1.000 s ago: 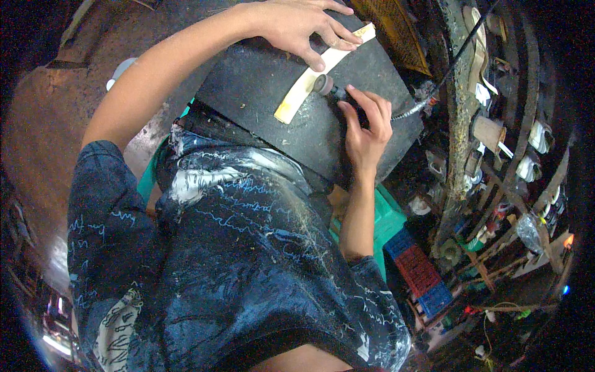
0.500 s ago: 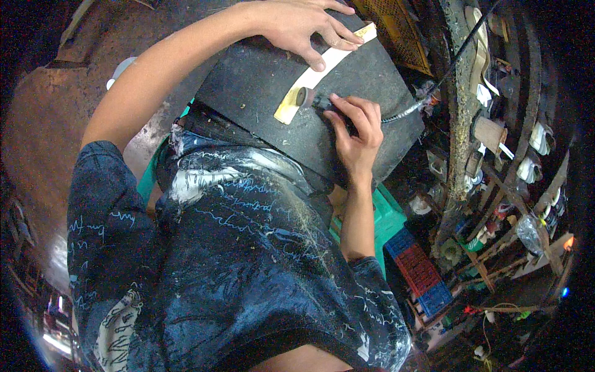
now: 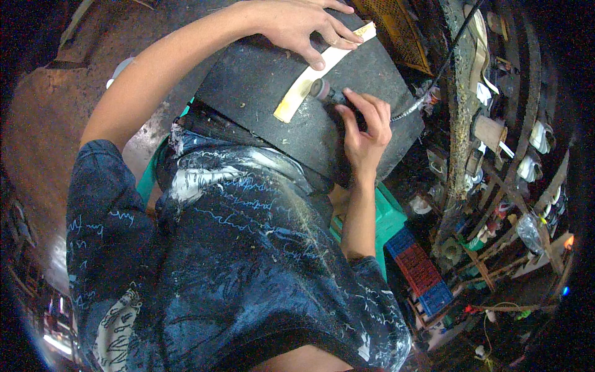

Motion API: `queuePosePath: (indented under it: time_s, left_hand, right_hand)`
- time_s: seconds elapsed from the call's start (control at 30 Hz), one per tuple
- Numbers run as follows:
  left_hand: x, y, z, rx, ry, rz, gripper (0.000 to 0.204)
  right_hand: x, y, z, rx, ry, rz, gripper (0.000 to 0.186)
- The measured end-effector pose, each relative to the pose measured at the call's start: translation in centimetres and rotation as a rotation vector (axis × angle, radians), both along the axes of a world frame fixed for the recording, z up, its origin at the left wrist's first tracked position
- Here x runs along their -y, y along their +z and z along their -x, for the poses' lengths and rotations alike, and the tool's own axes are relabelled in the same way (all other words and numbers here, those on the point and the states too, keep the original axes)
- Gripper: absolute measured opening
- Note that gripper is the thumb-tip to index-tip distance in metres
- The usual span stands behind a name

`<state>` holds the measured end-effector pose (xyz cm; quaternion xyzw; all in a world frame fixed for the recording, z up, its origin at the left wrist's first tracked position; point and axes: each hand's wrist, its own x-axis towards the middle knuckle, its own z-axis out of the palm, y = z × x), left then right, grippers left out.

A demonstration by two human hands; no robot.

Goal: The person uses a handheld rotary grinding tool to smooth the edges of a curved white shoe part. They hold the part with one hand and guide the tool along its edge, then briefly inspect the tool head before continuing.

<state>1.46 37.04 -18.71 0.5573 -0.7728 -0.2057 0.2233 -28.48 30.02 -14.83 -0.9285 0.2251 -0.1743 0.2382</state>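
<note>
A pale yellowish strip (image 3: 326, 64), perhaps wood, lies slantwise on a dark, dusty board (image 3: 251, 80). My left hand (image 3: 297, 31) reaches across from the left, its fingers spread, with thumb and fingertips pressing on the strip's upper part. In my closed right hand (image 3: 367, 131) is a rotary grinder (image 3: 336, 96), its black body partly hidden by the fingers. The grinder's round, brownish abrasive head (image 3: 319, 88) is at the strip's right edge, around its lower half; whether it touches cannot be told. A flexible shaft (image 3: 412, 110) runs from behind that hand to the right.
A yellow crate (image 3: 396, 31) stands beyond the board's far right. Right of me are a green plastic piece (image 3: 389, 214), a blue-and-red crate (image 3: 418, 270) and a rough post (image 3: 460, 111). Racks with pale shoe-like items (image 3: 538, 139) fill the right side.
My right hand and the grinder have shifted to the right; the abrasive head has moved up and right from the strip's lower end. The left hand and strip have stayed in place.
</note>
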Motion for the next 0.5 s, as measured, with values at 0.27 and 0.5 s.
queuePosePath:
  time_s: [0.27, 0.5]
  left_hand:
    - [0.2, -0.3, -0.1, -0.031, -0.011, -0.014, 0.071]
    - [0.2, -0.3, -0.3, -0.03, -0.015, -0.039, 0.07]
  right_hand:
    - [0.2, -0.5, -0.2, -0.005, 0.061, -0.008, 0.039]
    - [-0.8, 0.2, 0.4, -0.043, 0.127, -0.043, 0.038]
